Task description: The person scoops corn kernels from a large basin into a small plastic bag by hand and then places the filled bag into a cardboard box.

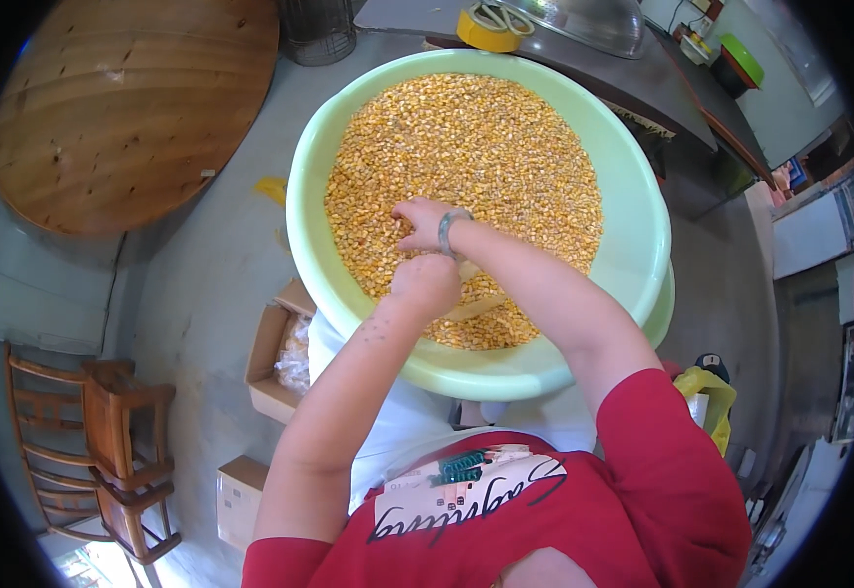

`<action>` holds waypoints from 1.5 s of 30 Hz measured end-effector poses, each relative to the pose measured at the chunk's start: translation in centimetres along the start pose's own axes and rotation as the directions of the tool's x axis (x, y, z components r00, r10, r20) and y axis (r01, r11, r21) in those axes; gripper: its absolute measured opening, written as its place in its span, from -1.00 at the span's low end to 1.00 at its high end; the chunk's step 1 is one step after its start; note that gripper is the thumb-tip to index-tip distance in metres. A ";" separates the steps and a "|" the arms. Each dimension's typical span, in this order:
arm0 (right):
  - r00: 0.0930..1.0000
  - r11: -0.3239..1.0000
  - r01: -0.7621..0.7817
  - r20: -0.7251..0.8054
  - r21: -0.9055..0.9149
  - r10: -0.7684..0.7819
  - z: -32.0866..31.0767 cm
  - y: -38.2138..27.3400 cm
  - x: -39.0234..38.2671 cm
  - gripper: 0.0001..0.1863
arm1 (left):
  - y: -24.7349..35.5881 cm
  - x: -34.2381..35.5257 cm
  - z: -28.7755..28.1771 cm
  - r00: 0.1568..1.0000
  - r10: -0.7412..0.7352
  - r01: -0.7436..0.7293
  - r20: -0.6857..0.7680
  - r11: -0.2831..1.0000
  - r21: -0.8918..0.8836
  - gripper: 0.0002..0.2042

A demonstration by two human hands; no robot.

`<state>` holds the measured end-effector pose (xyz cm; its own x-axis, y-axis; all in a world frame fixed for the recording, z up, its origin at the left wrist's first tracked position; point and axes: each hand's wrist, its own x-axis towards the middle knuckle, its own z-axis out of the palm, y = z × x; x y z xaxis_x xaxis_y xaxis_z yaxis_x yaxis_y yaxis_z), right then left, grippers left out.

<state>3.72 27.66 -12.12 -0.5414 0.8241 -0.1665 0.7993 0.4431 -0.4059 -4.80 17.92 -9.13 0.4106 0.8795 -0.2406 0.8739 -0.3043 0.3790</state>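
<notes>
A large pale green basin [301,211] stands in front of me, holding a wide bed of dry yellow corn kernels [466,137]. My right hand [425,223], with a grey-green bangle [452,230] on its wrist, reaches down to the corn. Its thumb and fingers are curved but apart, with kernels showing between them. Nearer to me, my left hand [427,281] is closed in a fist at the edge of a pale, see-through plastic bag [478,306] lying on the corn. The fingertips of that fist are hidden.
To the left are a round wooden tabletop [143,108], wooden chairs [103,441] and an opened cardboard box [268,363] with clear plastic inside. A yellow tape roll [490,31] lies on the desk [603,73] beyond the basin. At right hangs a yellow bag [716,407].
</notes>
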 end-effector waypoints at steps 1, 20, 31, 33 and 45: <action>1.000 0.998 0.021 0.010 -0.059 -0.020 0.5 -0.8 0.0 -0.47 | -0.1 -0.1 -0.1 1.000 -0.001 0.001 0.018 1.000 0.007 -0.82; 0.916 -0.204 -0.091 0.162 0.975 0.366 -4.0 6.1 -6.5 -0.81 | 0.2 0.4 -0.9 0.998 -0.064 0.064 0.008 0.996 -0.066 -0.72; 0.895 0.742 -0.418 0.376 0.524 0.239 -3.3 0.6 -10.6 -0.79 | 0.0 0.9 -1.0 0.985 -0.122 0.101 -0.120 0.981 -0.165 -0.68; 0.985 0.990 -0.104 0.149 0.096 0.089 2.2 2.9 -9.5 -0.79 | 0.1 0.9 -0.8 0.988 -0.114 0.095 -0.109 0.982 -0.161 -0.67; 0.876 0.763 -0.480 0.273 0.433 0.397 0.2 -0.9 -8.5 -0.82 | -0.6 0.8 -0.7 0.985 -0.154 0.141 -0.075 0.978 -0.153 -0.71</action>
<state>7.52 20.17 -10.56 -0.2287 0.8017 -0.5522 0.7570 -0.2102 -0.6186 -5.20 19.07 -8.99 0.2506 0.9409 -0.2280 0.8731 -0.1179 0.4731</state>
